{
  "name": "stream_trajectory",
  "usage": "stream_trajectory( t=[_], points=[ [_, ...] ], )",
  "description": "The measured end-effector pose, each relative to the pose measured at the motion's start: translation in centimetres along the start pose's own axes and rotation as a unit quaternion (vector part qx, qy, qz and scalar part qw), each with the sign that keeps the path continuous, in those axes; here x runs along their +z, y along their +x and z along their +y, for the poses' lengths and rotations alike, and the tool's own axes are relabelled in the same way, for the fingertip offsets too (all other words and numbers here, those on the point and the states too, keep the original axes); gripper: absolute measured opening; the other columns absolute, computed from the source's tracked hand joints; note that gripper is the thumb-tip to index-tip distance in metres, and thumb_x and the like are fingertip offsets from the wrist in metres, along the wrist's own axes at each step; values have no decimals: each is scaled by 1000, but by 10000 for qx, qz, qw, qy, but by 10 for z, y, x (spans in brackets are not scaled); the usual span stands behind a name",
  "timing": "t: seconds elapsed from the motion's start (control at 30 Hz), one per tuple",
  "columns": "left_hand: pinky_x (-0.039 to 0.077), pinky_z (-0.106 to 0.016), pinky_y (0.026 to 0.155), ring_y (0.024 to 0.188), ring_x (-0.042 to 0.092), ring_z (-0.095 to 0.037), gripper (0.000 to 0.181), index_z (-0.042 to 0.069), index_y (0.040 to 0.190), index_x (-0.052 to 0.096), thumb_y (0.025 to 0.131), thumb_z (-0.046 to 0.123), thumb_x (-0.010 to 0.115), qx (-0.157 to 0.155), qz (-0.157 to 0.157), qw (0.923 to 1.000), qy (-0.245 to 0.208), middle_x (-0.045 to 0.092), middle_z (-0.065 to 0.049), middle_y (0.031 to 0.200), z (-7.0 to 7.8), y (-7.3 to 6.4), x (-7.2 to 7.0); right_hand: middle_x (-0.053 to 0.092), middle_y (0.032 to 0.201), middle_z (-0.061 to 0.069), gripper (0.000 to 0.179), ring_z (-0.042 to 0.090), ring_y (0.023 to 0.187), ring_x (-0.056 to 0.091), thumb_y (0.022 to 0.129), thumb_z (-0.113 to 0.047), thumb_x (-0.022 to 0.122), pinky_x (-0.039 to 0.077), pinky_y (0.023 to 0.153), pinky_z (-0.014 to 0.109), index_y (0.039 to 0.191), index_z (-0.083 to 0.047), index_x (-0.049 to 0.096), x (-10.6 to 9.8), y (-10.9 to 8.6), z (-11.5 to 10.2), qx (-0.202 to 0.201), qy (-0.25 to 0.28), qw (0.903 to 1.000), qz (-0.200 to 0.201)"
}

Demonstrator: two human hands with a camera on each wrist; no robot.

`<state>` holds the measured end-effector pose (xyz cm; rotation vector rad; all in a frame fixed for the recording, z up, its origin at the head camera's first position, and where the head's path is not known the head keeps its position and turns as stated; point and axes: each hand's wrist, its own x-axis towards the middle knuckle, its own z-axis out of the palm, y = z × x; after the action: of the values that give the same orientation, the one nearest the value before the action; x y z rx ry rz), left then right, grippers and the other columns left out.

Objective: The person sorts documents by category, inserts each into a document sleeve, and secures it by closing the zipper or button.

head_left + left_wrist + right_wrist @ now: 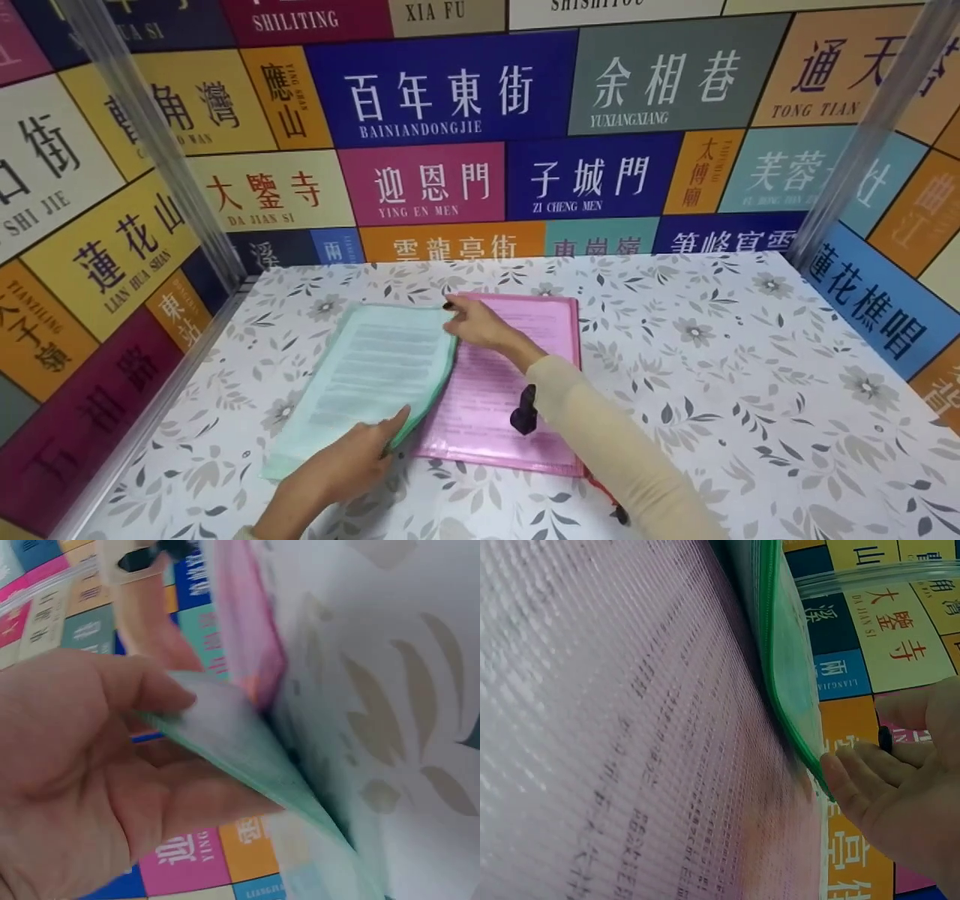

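Note:
A green zip document pouch (375, 367) with printed sheets inside lies at the left, its right edge lifted over a pink zip document pouch (517, 390). My left hand (349, 457) pinches the green pouch's near right edge; in the left wrist view, the thumb (169, 694) is on top and fingers are underneath. At its far right corner, my right hand (480, 322) pinches the zipper pull, whose black tip (886, 739) shows between the fingers. The green zipper (769, 667) runs along the raised edge up to those fingertips.
The pouches lie on a table with a floral cover (697, 390). A red cord (600, 487) with a black end hangs from the pink pouch's near right corner. Colourful sign-printed panels (442, 94) enclose the back and sides, with clear posts at the corners. A black camera (525, 411) is on the right wrist.

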<state>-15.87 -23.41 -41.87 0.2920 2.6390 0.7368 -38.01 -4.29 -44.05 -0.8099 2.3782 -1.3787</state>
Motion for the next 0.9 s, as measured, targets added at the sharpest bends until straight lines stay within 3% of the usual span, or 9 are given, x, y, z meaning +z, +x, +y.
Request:
stream_trajectory(
  t=[0.07,0.13,0.23,0.43,0.63,0.77,0.9],
  points=[
    [40,-61,109,133,49,-48,67,6,159,25,98,3,52,-289,47,9989,378,57,-31,136,2,7,4,43,154,22,67,36,135,51,98,-12,57,50,106,44,157,-1,26,2,-1,1,98,85,9999,-113],
    [33,-68,111,142,33,-56,66,5,159,24,98,1,50,-602,57,9958,685,32,-39,153,4,14,7,43,154,23,71,37,137,50,97,-13,60,48,108,44,158,-2,26,4,0,4,165,136,9997,-123],
    [33,-71,108,138,34,-60,63,4,158,24,98,1,45,-842,80,9919,950,31,-42,152,4,24,8,47,151,24,71,37,136,51,96,-14,62,47,110,43,157,-1,28,4,-3,10,297,267,9992,-75],
    [28,-70,113,142,28,-60,60,4,158,26,100,4,43,-1034,125,9902,931,26,-42,154,-5,32,1,61,135,25,51,36,127,58,98,-12,56,52,103,42,145,7,46,-7,-13,20,194,135,9995,202],
    [28,-72,111,141,24,-63,68,3,158,25,98,14,56,-1136,-15,9879,1056,23,-43,154,-10,36,-6,65,132,18,39,33,121,62,101,-15,56,52,101,43,135,2,59,-22,-25,26,320,160,9980,530],
    [30,-70,111,141,28,-61,77,2,157,28,94,24,66,-1127,-299,9858,1209,27,-43,153,-8,37,-12,67,131,16,35,31,119,63,101,-14,57,54,97,46,132,0,62,-27,-37,28,513,539,9951,646],
    [30,-62,116,144,35,-48,82,3,154,36,89,36,74,-1072,-673,9823,1378,39,-30,154,-5,37,-26,69,126,16,32,27,116,64,100,-11,57,56,95,46,129,2,64,-29,-53,26,536,794,9931,671]
  ],
)
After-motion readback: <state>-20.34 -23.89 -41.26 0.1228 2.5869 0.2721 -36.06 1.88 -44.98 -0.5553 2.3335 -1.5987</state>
